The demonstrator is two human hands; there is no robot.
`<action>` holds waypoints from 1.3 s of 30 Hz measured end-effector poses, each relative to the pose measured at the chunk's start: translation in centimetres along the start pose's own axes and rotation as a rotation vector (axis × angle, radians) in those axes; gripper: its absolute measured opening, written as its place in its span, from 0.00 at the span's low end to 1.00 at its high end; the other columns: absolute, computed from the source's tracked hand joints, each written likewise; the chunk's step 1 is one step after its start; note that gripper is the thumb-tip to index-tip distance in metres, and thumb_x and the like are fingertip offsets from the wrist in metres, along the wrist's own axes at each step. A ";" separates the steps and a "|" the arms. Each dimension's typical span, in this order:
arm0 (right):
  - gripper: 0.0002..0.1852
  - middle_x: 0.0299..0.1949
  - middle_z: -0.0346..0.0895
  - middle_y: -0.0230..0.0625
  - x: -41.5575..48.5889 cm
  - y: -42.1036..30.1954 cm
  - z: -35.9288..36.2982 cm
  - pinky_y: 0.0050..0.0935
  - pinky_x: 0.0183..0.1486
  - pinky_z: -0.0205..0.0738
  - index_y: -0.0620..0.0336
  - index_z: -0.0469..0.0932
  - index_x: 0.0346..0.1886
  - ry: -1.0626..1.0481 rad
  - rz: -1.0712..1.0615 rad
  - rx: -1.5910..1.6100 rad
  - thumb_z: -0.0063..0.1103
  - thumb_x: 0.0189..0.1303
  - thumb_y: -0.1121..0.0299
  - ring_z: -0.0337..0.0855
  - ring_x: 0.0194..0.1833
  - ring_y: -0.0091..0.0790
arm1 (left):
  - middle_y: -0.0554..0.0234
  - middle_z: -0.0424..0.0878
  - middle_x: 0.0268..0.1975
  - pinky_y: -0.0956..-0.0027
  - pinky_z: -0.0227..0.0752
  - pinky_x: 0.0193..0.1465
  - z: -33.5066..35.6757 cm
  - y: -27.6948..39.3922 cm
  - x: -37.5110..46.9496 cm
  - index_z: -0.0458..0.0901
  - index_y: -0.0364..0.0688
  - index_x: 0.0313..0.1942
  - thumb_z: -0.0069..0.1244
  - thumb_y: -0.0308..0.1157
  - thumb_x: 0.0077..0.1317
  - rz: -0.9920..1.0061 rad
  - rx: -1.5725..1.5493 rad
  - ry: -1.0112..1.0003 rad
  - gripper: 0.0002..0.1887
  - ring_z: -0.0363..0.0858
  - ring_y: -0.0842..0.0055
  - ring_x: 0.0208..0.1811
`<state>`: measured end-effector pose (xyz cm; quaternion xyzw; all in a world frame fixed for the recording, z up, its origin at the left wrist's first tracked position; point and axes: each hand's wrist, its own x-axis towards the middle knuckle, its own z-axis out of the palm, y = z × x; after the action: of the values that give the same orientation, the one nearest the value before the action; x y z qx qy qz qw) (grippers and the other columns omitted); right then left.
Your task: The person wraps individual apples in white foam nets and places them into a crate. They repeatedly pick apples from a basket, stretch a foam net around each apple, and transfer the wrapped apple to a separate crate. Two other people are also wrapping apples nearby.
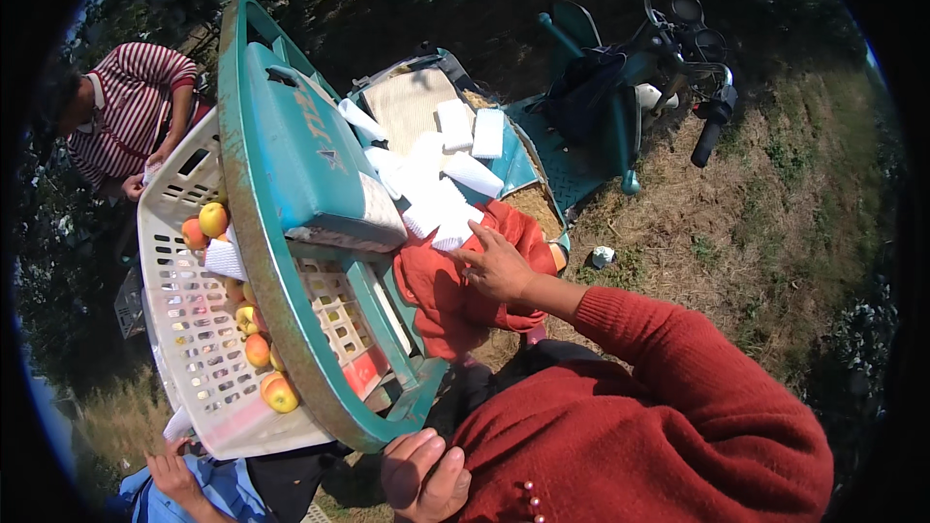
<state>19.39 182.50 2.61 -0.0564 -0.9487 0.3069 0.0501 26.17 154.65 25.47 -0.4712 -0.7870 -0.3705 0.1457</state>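
My right hand (498,265) reaches over the pile of white foam net sleeves (439,192), its fingertips at the lowest sleeve and its fingers apart. Beneath the hand a red cloth (443,290) lies bunched over the edge of the vehicle's seat area. My left hand (425,476) is near the lower end of the green metal rail (283,269), fingers curled; whether it holds anything cannot be told. Beyond the rail, a white plastic crate (192,349) contains several yellow-red apples (280,394) and a white foam sleeve (225,259). A teal padded backrest (316,149) sits inside the rail.
A person in a striped shirt (131,105) stands beyond the crate, hands at its edge. Another person in blue (211,483) is at the lower left, a hand near a foam sleeve. Handlebars (679,51) rise at upper right. A small white object (603,256) lies on dry grass.
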 end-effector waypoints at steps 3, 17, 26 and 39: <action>0.22 0.74 0.59 0.52 2.3 1.7 2.1 0.51 0.69 0.64 0.50 0.76 0.64 -0.131 0.071 -0.070 0.54 0.68 0.60 0.65 0.70 0.56 | 0.51 0.81 0.47 0.55 0.79 0.46 1.2 0.4 0.7 0.83 0.42 0.48 0.53 0.36 0.72 -0.063 -0.074 -0.050 0.10 0.83 0.55 0.44; 0.35 0.71 0.57 0.57 -9.6 -6.2 -9.3 0.45 0.66 0.70 0.63 0.60 0.73 0.016 -0.219 0.399 0.61 0.62 0.76 0.67 0.67 0.61 | 0.44 0.66 0.66 0.61 0.75 0.56 10.3 -3.3 3.1 0.54 0.36 0.75 0.56 0.56 0.68 -0.752 -0.396 -0.100 0.46 0.74 0.61 0.60; 0.46 0.66 0.56 0.54 -11.5 -7.3 -10.8 0.40 0.62 0.72 0.55 0.54 0.79 -0.031 -0.260 0.471 0.59 0.54 0.84 0.71 0.61 0.55 | 0.48 0.79 0.43 0.57 0.76 0.47 14.3 -4.3 3.9 0.75 0.36 0.54 0.57 0.25 0.61 -0.451 -0.091 -0.079 0.20 0.81 0.52 0.44; 0.22 0.52 0.80 0.38 -9.4 -11.1 -15.7 0.36 0.63 0.68 0.68 0.74 0.58 -0.239 0.531 1.728 0.55 0.65 0.64 0.78 0.52 0.33 | 0.57 0.72 0.35 0.63 0.74 0.41 11.3 -2.5 3.8 0.76 0.36 0.46 0.51 0.30 0.66 -0.085 0.026 0.006 0.10 0.78 0.65 0.37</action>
<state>29.87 181.32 21.27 -0.1835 -0.3434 0.9161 -0.0959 23.44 164.52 18.80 -0.4343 -0.8107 -0.3675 0.1381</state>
